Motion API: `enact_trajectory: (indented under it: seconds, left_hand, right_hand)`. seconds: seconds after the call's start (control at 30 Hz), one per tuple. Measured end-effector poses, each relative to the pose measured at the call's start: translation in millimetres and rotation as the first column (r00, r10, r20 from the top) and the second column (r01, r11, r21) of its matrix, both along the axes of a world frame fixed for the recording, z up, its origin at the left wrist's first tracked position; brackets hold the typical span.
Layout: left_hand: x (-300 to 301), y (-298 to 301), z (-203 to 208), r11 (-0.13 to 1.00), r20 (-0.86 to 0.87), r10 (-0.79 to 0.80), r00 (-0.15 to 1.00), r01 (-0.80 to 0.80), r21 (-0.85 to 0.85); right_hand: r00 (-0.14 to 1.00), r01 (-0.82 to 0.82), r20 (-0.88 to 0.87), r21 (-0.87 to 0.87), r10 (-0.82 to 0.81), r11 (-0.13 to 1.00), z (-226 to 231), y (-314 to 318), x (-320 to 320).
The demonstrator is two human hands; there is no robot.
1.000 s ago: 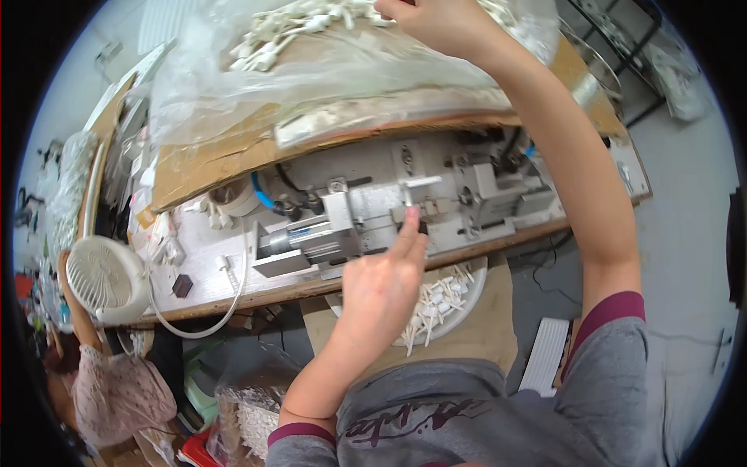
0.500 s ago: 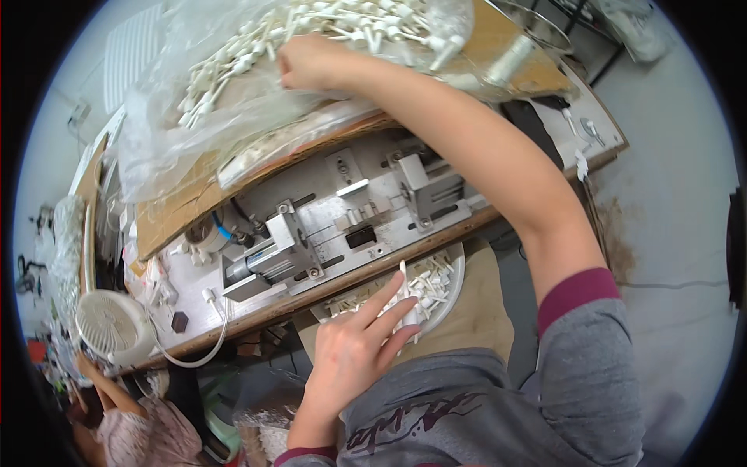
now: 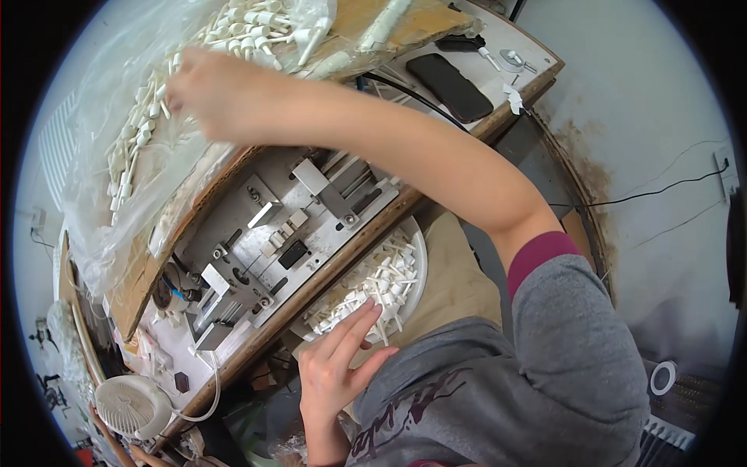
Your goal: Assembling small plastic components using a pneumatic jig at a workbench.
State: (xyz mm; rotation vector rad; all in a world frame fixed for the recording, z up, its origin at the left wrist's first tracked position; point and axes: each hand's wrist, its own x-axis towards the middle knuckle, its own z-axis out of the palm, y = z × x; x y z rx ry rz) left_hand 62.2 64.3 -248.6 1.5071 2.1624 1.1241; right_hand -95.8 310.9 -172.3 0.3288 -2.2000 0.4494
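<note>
My left hand (image 3: pixel 331 366) is over the near edge of a round white basin (image 3: pixel 421 265), fingers stretched out and thumb apart. Below its fingertips lies a heap of small white plastic stemmed parts (image 3: pixel 389 276). My right arm reaches across the bench to a clear plastic bag (image 3: pixel 85 226) spread at the far left. There my right hand (image 3: pixel 214 97), slightly blurred, has its fingers curled at the edge of a pile of white stemmed caps (image 3: pixel 241 35). What its fingertips hold, if anything, is hidden.
A metal clamping fixture (image 3: pixel 276 233) with cylinders is mounted on the bench, below a cardboard sheet (image 3: pixel 136 300). A black phone (image 3: pixel 450 87) lies at the right. A white fan (image 3: pixel 128 406) stands at the lower left. The wooden bench edge (image 3: pixel 327 280) runs above the basin.
The whole view has turned and shifted. My right hand has moved left along the pile. My left hand's fingers have come lower over the basin.
</note>
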Motion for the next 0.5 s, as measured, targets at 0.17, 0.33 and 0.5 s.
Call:
enact_trajectory:
  seconds: [0.17, 0.33, 0.5]
  left_hand:
    - [1, -12, -8, 1.000, -0.008, 0.013, 1.000, -0.013, -0.002]
    - [9, -12, -17, 0.999, 0.015, 0.007, 1.000, -0.007, -0.052]
    - [14, 8, -10, 0.998, -0.028, -0.044, 0.999, 0.042, -0.046]
  right_hand:
    - [0.997, 0.079, 0.058, -0.804, -0.054, 0.590, -3, 130, 138]
    - [0.711, 0.701, 0.417, -0.493, -0.567, 0.515, -63, 267, 210]
    - [0.335, 0.899, 0.543, 0.059, -0.770, 0.433, -110, 326, 201]
